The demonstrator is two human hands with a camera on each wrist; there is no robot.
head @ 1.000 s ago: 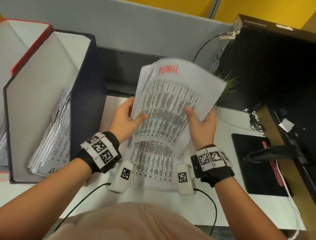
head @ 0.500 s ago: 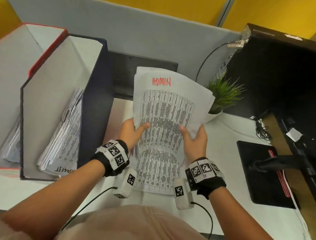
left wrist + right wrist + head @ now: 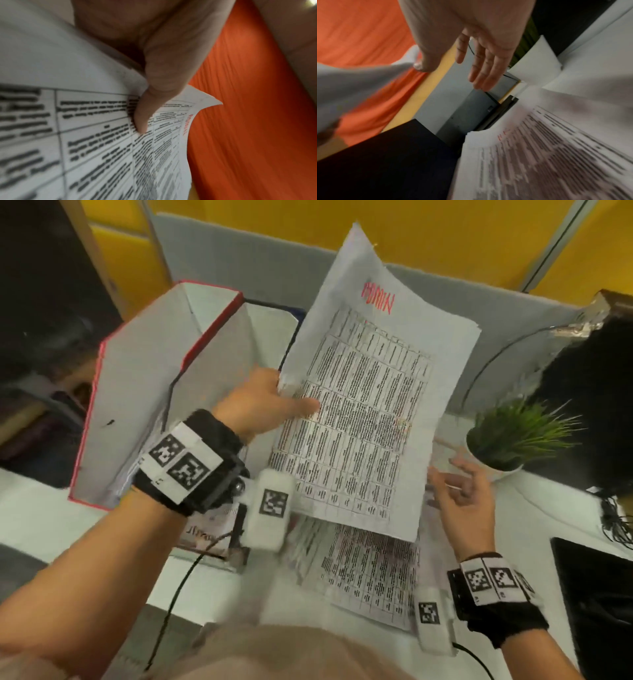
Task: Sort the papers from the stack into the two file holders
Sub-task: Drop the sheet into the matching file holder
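Observation:
My left hand point(image 3: 270, 402) pinches the left edge of a printed sheet point(image 3: 370, 405) with red writing at its top, thumb point(image 3: 145, 108) lying on the print, and holds it up in the air. The sheet point(image 3: 85, 135) fills the left wrist view. My right hand point(image 3: 462, 491) hovers beside the sheet's right edge, fingers point(image 3: 481, 67) straight and spread, holding nothing. The paper stack point(image 3: 370, 570) lies flat on the white desk beneath; it also shows blurred as the stack point(image 3: 539, 155) in the right wrist view. A red-edged file holder point(image 3: 144, 392) and a dark blue one point(image 3: 270, 313) behind it stand at the left.
A potted green plant point(image 3: 517, 433) stands right of the sheet. A black pad point(image 3: 596, 594) lies at the desk's right edge, with cables point(image 3: 613, 515) behind it. A grey partition point(image 3: 274, 261) and yellow wall close the back.
My right hand has let go of the sheet and opened. The left hand alone has lifted the sheet higher and swung it left toward the holders. The view has turned left.

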